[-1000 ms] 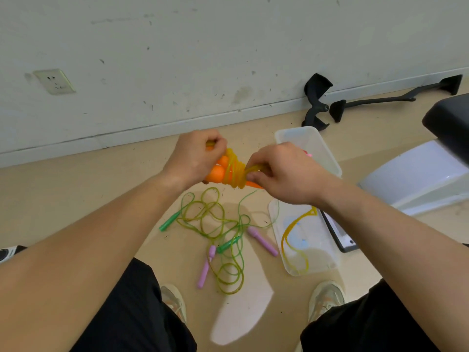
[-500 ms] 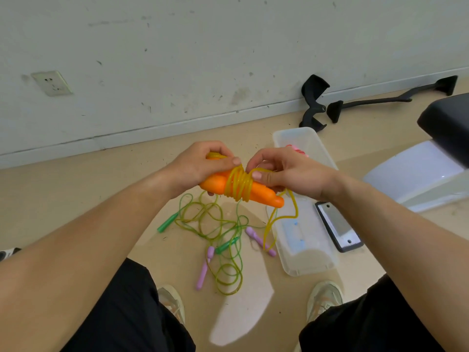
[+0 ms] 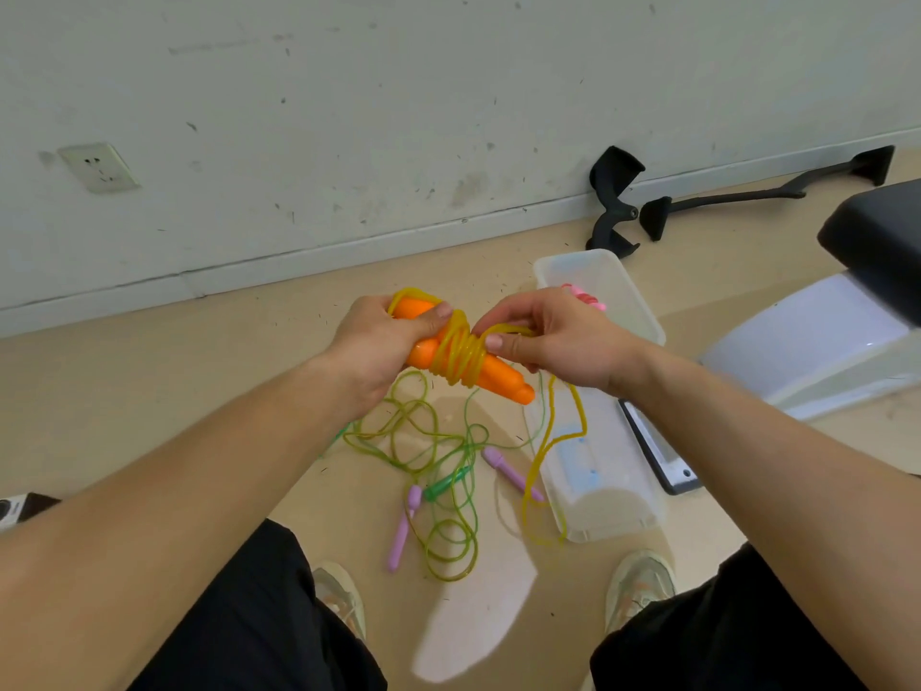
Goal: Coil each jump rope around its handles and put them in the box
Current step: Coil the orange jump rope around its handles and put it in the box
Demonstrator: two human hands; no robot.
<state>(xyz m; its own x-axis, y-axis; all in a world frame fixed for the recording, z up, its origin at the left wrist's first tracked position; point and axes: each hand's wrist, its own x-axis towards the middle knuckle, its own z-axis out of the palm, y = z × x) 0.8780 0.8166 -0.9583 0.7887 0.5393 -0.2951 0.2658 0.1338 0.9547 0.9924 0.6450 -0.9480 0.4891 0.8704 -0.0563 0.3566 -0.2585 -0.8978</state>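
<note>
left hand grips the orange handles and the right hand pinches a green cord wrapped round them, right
Not green: the head view shows the cord pinched by the right hand is yellow. The left hand does grip the orange handles; the green rope lies on the floor.

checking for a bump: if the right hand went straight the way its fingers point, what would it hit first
Likely the yellow cord coiled round the orange handles, just beyond the right hand; depth is unclear.
</note>
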